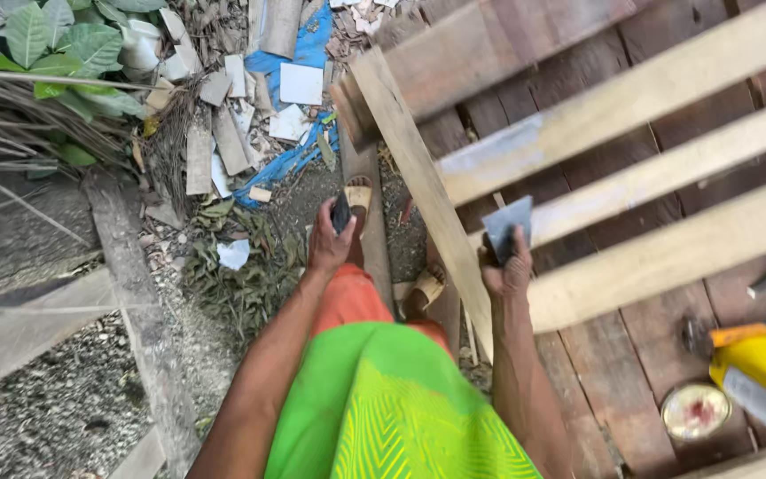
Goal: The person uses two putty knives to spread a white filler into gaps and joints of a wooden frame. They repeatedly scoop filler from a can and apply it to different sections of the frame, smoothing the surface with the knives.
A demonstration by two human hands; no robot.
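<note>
Head view, looking straight down the person's body, with the pale wooden slat frame (658,168) as the landmark. The right hand (507,266) is at the near left end of the frame, just where the slats meet the long diagonal board (418,177). Its fingers are curled tight around the dark handle of a scraper, and the scraper's grey blade (509,223) stands up above the knuckles, its flat face resting against the end of a slat. The left hand (330,239) hangs well to the left of the frame, over the ground, wrapped closed around a small dark object (340,213) whose kind cannot be made out; only its top end shows above the fingers. Between the two hands, left of the frame, the person's feet in tan sandals (358,193) stand on a narrow plank, below orange trousers and a green patterned top. Beneath the frame lies the bench (613,364) of dark reddish boards. On it, at the frame's near right side, sits an open round tin (695,412) with a reddish inside, and just beside that a yellow power tool (760,364) with an orange part. Far left of the frame are a heap of broken tile pieces (223,133) on blue sheeting, dry leaves, gravel, and a green leafy plant (64,44).
</note>
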